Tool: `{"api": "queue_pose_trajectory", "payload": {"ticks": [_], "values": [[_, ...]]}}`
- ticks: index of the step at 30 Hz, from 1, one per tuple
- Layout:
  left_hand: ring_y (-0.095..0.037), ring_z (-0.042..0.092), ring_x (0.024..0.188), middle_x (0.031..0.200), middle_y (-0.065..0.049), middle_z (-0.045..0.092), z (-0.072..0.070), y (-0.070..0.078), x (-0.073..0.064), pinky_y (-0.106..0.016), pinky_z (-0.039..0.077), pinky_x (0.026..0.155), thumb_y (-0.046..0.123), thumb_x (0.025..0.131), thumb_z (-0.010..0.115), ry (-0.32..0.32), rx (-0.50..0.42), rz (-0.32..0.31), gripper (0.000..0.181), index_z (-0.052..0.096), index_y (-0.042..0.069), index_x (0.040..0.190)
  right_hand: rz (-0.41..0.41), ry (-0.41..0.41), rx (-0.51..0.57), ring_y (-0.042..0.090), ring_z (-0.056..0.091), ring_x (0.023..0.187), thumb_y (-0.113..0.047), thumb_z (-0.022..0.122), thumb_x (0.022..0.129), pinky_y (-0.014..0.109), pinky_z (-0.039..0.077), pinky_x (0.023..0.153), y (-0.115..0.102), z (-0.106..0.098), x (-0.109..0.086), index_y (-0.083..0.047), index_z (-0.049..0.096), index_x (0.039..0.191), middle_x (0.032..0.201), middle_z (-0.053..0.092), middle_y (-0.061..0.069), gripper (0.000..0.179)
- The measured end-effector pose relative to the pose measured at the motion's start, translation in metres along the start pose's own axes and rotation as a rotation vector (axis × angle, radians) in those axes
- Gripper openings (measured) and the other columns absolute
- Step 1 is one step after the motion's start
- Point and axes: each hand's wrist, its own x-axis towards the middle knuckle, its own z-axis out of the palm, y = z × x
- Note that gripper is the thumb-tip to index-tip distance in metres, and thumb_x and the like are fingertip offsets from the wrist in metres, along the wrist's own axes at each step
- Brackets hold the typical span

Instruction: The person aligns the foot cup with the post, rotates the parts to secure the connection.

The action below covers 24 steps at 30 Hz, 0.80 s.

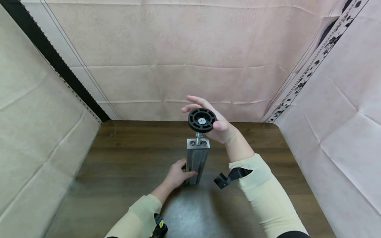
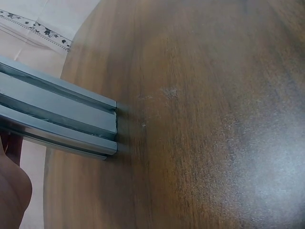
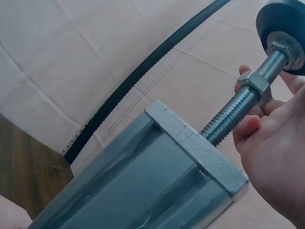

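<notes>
An aluminium profile (image 1: 196,162) stands on the wooden table, its lower end meeting the tabletop in the left wrist view. My left hand (image 1: 177,174) grips it low down, thumb across the near side. On top is a metal end plate (image 3: 195,148) with two screws. From the plate rises a threaded rod (image 3: 228,114) bearing a nut (image 3: 256,86), topped by a round black levelling foot (image 1: 194,127). Beside the foot is my right hand (image 1: 221,130), thumb at its rim and fingers loosely extended behind it. Whether the thumb touches the rim, I cannot tell.
The brown wooden tabletop (image 1: 128,185) spreads around the profile, with a glossy reflection in front. Pale creased cloth (image 1: 178,49) hangs behind the table, and more covers both sides. A black strip (image 1: 56,59) runs down the left corner and a floral border (image 1: 309,72) down the right.
</notes>
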Motion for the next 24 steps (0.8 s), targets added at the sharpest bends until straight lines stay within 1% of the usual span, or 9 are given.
{"api": "queue_pose_trajectory", "payload": {"ticks": [2, 5, 8, 11, 15, 19, 24], "values": [[-0.027, 0.052, 0.113, 0.122, -0.007, 0.056, 0.0001, -0.0011, 0.0004, -0.047, 0.045, 0.090, 0.041, 0.077, 0.075, 0.000, 0.001, 0.011, 0.054, 0.060, 0.017, 0.122, 0.012, -0.021, 0.020, 0.013, 0.050, 0.099, -0.039, 0.073, 0.075, 0.026, 0.039, 0.087, 0.0013, -0.0006, 0.0009, -0.017, 0.039, 0.140, 0.128, 0.047, 0.011, 0.076], [-0.026, 0.053, 0.111, 0.119, -0.006, 0.057, 0.0002, -0.0023, 0.0007, -0.046, 0.045, 0.089, 0.041, 0.077, 0.075, 0.003, -0.001, 0.021, 0.052, 0.061, 0.016, 0.120, 0.028, -0.045, 0.015, 0.018, 0.049, 0.104, -0.038, 0.072, 0.075, 0.030, 0.035, 0.093, 0.0023, -0.0020, 0.0024, -0.016, 0.046, 0.136, 0.126, 0.048, 0.011, 0.069], [-0.025, 0.054, 0.109, 0.117, -0.005, 0.057, -0.0001, -0.0029, 0.0011, -0.045, 0.046, 0.088, 0.041, 0.077, 0.075, 0.003, -0.004, 0.028, 0.050, 0.062, 0.016, 0.118, 0.034, -0.060, 0.007, 0.018, 0.051, 0.103, -0.036, 0.072, 0.075, 0.030, 0.037, 0.093, 0.0017, -0.0026, 0.0035, -0.012, 0.053, 0.129, 0.124, 0.051, 0.011, 0.061], [-0.025, 0.054, 0.108, 0.115, -0.005, 0.058, -0.0002, -0.0033, 0.0021, -0.044, 0.047, 0.087, 0.041, 0.077, 0.074, -0.001, -0.005, 0.044, 0.048, 0.062, 0.015, 0.117, 0.032, -0.067, 0.007, 0.017, 0.051, 0.102, -0.034, 0.072, 0.075, 0.029, 0.038, 0.092, 0.0001, -0.0017, 0.0032, -0.009, 0.056, 0.122, 0.122, 0.054, 0.009, 0.056], [-0.024, 0.055, 0.107, 0.114, -0.004, 0.058, -0.0002, -0.0027, 0.0024, -0.043, 0.047, 0.086, 0.039, 0.078, 0.074, 0.000, 0.002, 0.056, 0.047, 0.062, 0.015, 0.116, 0.028, -0.054, 0.006, 0.018, 0.051, 0.103, -0.034, 0.072, 0.076, 0.029, 0.039, 0.091, -0.0003, 0.0001, 0.0018, -0.008, 0.057, 0.119, 0.119, 0.055, 0.008, 0.053], [-0.024, 0.055, 0.107, 0.113, -0.005, 0.058, 0.0004, -0.0029, 0.0019, -0.043, 0.047, 0.086, 0.035, 0.079, 0.075, 0.008, 0.016, 0.045, 0.045, 0.062, 0.015, 0.117, 0.025, -0.021, 0.012, 0.018, 0.051, 0.101, -0.035, 0.075, 0.076, 0.027, 0.040, 0.088, 0.0021, 0.0012, -0.0009, -0.010, 0.055, 0.119, 0.114, 0.054, 0.008, 0.053], [-0.025, 0.054, 0.109, 0.116, -0.006, 0.057, 0.0009, -0.0039, 0.0029, -0.046, 0.046, 0.088, 0.035, 0.079, 0.075, 0.007, 0.023, 0.030, 0.047, 0.061, 0.015, 0.119, 0.013, 0.019, 0.012, 0.017, 0.051, 0.100, -0.035, 0.080, 0.073, 0.026, 0.040, 0.088, 0.0032, 0.0032, -0.0044, -0.012, 0.051, 0.117, 0.111, 0.051, 0.007, 0.058]]}}
